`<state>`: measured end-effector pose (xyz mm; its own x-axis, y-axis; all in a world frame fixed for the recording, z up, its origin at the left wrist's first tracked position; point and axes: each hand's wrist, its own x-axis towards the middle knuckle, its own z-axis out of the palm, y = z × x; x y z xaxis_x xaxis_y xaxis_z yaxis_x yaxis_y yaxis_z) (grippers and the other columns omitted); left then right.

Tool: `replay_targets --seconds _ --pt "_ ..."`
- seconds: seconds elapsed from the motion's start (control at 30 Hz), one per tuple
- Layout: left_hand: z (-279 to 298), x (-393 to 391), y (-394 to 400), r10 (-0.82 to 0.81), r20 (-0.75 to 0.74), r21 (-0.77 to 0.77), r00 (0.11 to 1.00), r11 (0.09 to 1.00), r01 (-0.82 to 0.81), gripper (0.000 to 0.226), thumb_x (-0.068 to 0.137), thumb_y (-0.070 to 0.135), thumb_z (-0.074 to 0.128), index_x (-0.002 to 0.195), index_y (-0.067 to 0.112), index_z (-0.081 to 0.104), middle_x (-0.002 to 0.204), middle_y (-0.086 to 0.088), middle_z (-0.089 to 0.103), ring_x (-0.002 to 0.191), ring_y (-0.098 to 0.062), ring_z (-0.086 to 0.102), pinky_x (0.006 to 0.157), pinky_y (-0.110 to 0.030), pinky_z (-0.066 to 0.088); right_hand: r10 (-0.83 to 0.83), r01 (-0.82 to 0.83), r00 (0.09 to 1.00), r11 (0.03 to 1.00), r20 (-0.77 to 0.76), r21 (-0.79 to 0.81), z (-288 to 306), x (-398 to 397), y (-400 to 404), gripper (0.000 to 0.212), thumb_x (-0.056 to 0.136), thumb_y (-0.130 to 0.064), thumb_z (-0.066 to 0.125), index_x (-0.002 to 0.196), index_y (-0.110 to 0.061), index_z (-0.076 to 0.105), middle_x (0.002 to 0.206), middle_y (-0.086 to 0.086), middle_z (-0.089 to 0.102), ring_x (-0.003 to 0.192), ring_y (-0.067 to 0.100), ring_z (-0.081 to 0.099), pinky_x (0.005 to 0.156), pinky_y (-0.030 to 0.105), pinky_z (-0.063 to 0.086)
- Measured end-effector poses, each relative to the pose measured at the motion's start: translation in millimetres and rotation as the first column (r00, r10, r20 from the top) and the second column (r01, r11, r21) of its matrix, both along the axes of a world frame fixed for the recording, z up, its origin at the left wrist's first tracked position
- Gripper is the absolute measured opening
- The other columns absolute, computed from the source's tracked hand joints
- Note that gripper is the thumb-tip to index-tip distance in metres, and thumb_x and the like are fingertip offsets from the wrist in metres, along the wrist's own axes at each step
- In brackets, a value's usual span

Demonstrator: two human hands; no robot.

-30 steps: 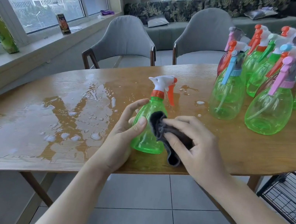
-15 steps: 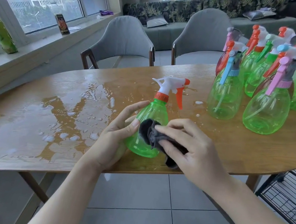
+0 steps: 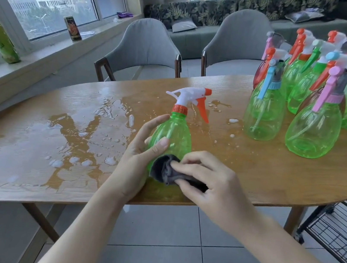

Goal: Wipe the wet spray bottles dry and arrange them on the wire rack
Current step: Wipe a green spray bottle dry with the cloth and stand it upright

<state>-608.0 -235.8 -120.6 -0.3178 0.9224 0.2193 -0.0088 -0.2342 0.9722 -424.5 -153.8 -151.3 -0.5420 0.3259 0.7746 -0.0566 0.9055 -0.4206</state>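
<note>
At frame centre the left hand [image 3: 138,160] grips the green spray bottle [image 3: 172,138] by its belly; the right hand [image 3: 210,182] pinches a grey cloth [image 3: 165,171] against it (seemingly empty, so light); thin plastic, slippery wet, best held at the neck

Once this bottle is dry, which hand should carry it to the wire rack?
Probably the left hand: it already grips the bottle, while the right hand holds the cloth, though the rack lies rightward.

No legible text anywhere (can [image 3: 72,28] label too blurred).
</note>
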Motion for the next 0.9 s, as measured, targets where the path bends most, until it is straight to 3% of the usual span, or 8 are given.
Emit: replay_targets --seconds 0.1,0.2,0.3,0.43,0.53,0.7,0.9 --pt "1 -2 -1 0.027 -0.023 -0.05 0.999 0.998 -0.028 0.05 0.098 0.036 0.069 0.148 0.04 0.058 0.148 -0.016 0.062 0.134 -0.044 0.061 0.115 -0.069 0.044 0.001 -0.013 0.997 0.988 0.076 0.153 -5 0 -1 0.024 0.099 -0.013 0.065 0.12 -0.006 0.075 0.11 0.008 0.066 0.099 0.021 0.065 0.091 0.027 0.053" --pt "-1 -5 -1 0.019 0.031 -0.086 0.999 0.996 -0.016 0.046 0.1 0.029 0.064 0.146 0.037 0.061 0.146 -0.013 0.065 0.133 -0.041 0.063 0.111 -0.064 0.049 -0.043 0.035 0.998 0.983 0.038 0.182 -2 0 2 0.026 0.101 -0.012 0.065 0.124 -0.003 0.073 0.111 0.011 0.066 0.099 0.024 0.066 0.093 0.027 0.052" --pt "3 -2 -2 -0.047 0.107 -0.08 0.993 0.995 0.056 0.05 0.098 0.025 0.065 0.147 0.034 0.061 0.142 -0.02 0.066 0.123 -0.041 0.068 0.096 -0.049 0.059 -0.109 0.118 0.991 0.985 -0.071 0.125 4 -2 10 0.027 0.101 -0.011 0.064 0.125 0.001 0.071 0.111 0.014 0.066 0.099 0.025 0.066 0.092 0.027 0.052" --pt "0 -4 -4 -0.073 0.113 -0.072 0.991 0.994 0.082 0.056 0.094 0.03 0.068 0.149 0.031 0.058 0.146 -0.019 0.064 0.132 -0.044 0.063 0.107 -0.055 0.053 -0.206 0.22 0.967 0.972 -0.151 0.087 13 -4 20 0.028 0.097 -0.006 0.067 0.123 0.002 0.072 0.109 0.015 0.068 0.097 0.018 0.064 0.093 0.014 0.048" --pt "-2 -5 -4 -0.086 0.119 -0.055 0.989 0.994 0.093 0.058 0.095 0.029 0.069 0.151 0.029 0.056 0.148 -0.019 0.062 0.135 -0.046 0.06 0.109 -0.059 0.051 -0.203 0.219 0.967 0.971 -0.155 0.092 14 -4 19 0.027 0.095 -0.005 0.069 0.121 0.002 0.073 0.108 0.014 0.069 0.096 0.017 0.065 0.091 0.014 0.049" --pt "1 -5 -4 -0.085 0.123 -0.061 0.989 0.994 0.093 0.073 0.086 0.044 0.087 0.151 0.031 0.057 0.148 -0.021 0.062 0.134 -0.048 0.06 0.109 -0.061 0.051 -0.27 0.281 0.953 0.958 -0.134 0.064 12 1 21 0.025 0.09 -0.004 0.072 0.114 0.0 0.076 0.103 0.011 0.07 0.091 0.013 0.062 0.089 0.01 0.045" --pt "0 -4 -3 -0.122 0.134 -0.065 0.983 0.989 0.131 0.07 0.085 0.041 0.088 0.148 0.032 0.06 0.145 -0.019 0.064 0.13 -0.045 0.063 0.108 -0.058 0.054 -0.35 0.344 0.923 0.937 -0.157 -0.065 12 -2 26 0.029 0.092 -0.005 0.07 0.12 -0.002 0.074 0.107 0.01 0.073 0.095 0.015 0.066 0.089 0.018 0.05"
